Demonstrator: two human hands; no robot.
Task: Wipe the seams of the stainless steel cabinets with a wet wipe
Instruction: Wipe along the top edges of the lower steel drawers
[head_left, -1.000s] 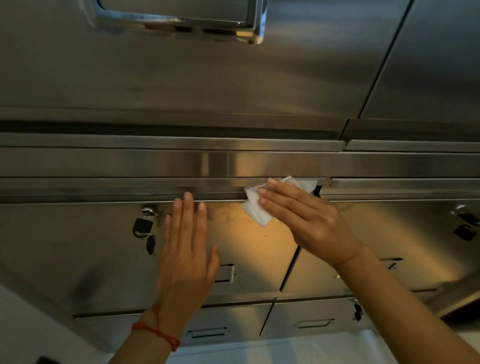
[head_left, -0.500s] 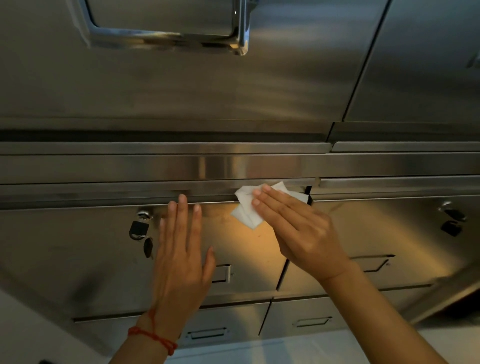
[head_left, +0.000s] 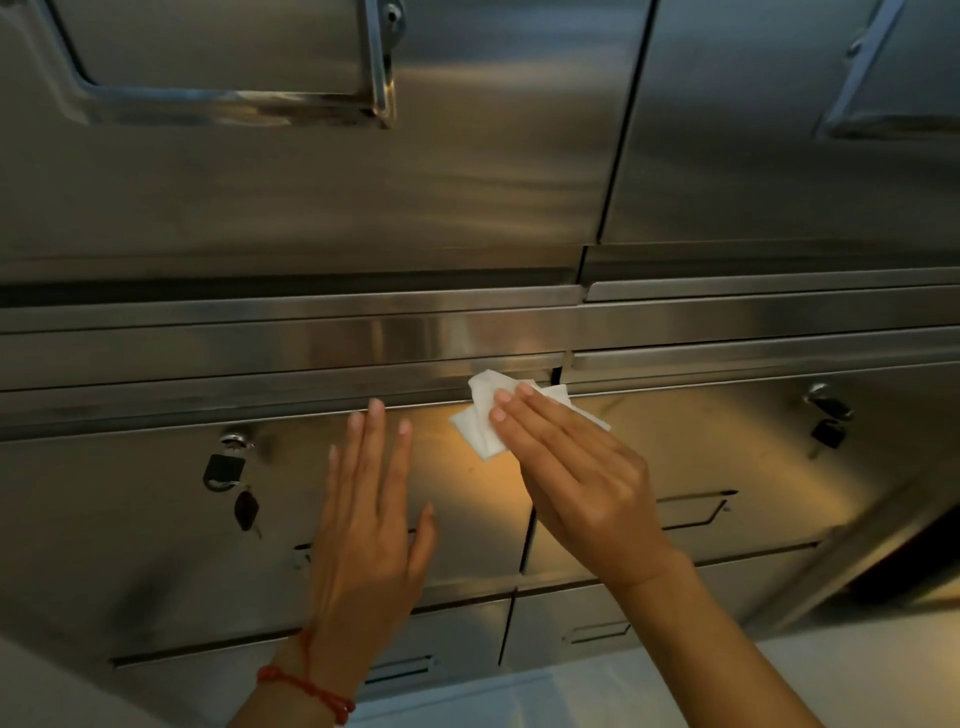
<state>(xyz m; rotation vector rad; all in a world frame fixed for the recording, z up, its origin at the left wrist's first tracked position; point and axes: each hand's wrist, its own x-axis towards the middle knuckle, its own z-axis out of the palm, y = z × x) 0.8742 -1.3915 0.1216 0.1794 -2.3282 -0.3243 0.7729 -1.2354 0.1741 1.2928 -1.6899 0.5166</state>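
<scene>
A white wet wipe (head_left: 480, 415) lies against the top edge of a stainless steel drawer front (head_left: 156, 519), just left of the dark vertical seam (head_left: 557, 375) between two drawers. My right hand (head_left: 576, 470) presses the wipe onto the steel with straight fingers. My left hand (head_left: 371, 525) lies flat on the same drawer front to the left, fingers straight and fingertips near the horizontal seam (head_left: 260, 410). A red string bracelet (head_left: 306, 688) circles my left wrist.
A padlock with keys (head_left: 223, 467) hangs at the drawer's left. Another lock with a key (head_left: 828, 415) sits on the right drawer. Recessed handles (head_left: 696, 512) mark the lower drawers. Large cabinet doors with a framed handle (head_left: 379, 78) rise above. White floor (head_left: 571, 696) lies below.
My right hand has slid the wipe a little left along the drawer's top edge. The view has tilted, showing more of the upper doors. My left hand stays flat.
</scene>
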